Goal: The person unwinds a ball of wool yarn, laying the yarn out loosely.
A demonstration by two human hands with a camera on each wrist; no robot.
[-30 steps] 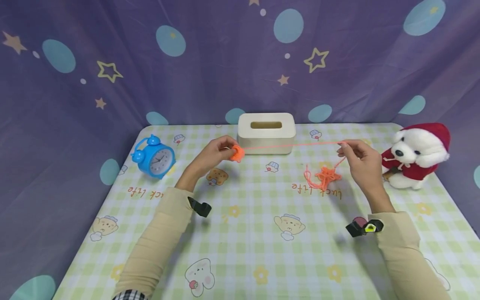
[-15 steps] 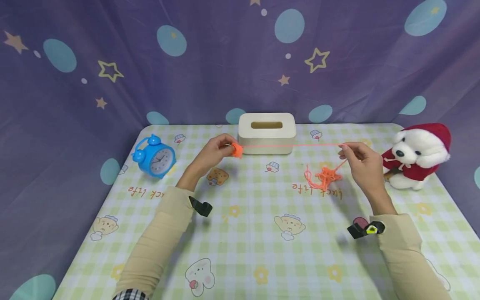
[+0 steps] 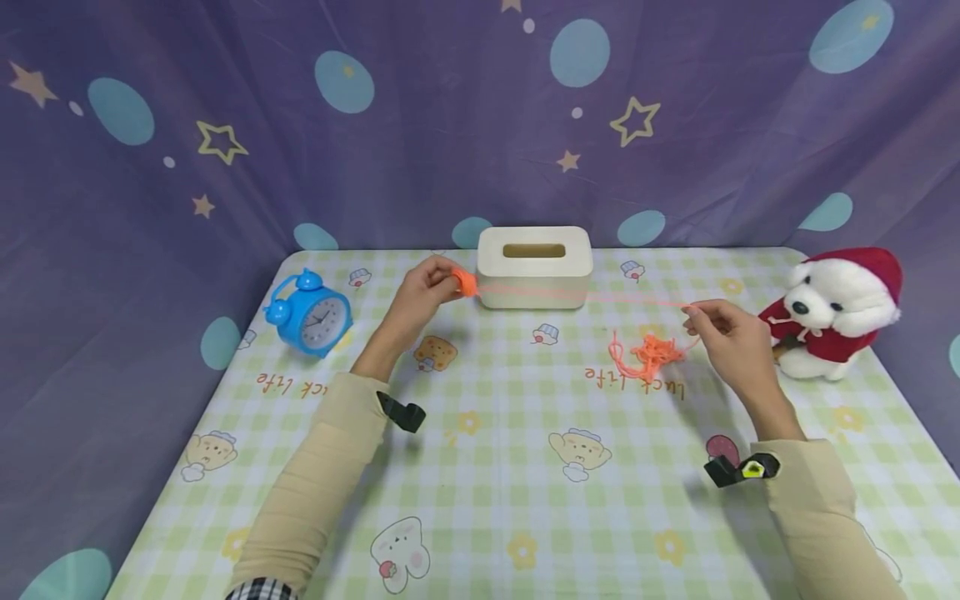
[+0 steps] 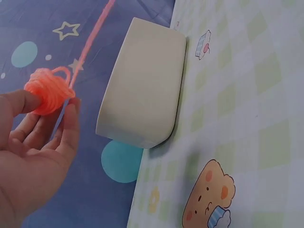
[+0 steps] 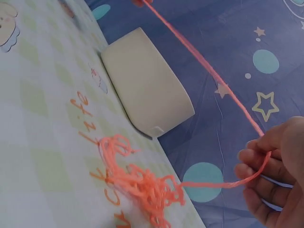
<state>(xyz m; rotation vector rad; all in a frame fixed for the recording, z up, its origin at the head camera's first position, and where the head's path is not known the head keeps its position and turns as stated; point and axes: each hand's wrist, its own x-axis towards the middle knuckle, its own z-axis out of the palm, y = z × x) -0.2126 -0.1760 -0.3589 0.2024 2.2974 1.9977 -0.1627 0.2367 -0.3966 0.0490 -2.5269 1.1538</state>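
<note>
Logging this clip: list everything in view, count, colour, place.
tablecloth: one, green and white, underneath
backdrop: one, purple, starred, behind
yarn tangle: one, orange, on tablecloth, right of centre
yarn ball: one, orange, raised left of centre
yarn strand: one, orange, from yarn ball to yarn tangle
slotted box: one, cream, far middle
alarm clock: one, blue, far left
plush animal: one, white, red hood, far right
sleeves: two, beige, foreground
wrist cameras: two, black, beside the sleeves
left grip: one, bare, holding yarn ball
right grip: one, bare, pinching yarn strand
</note>
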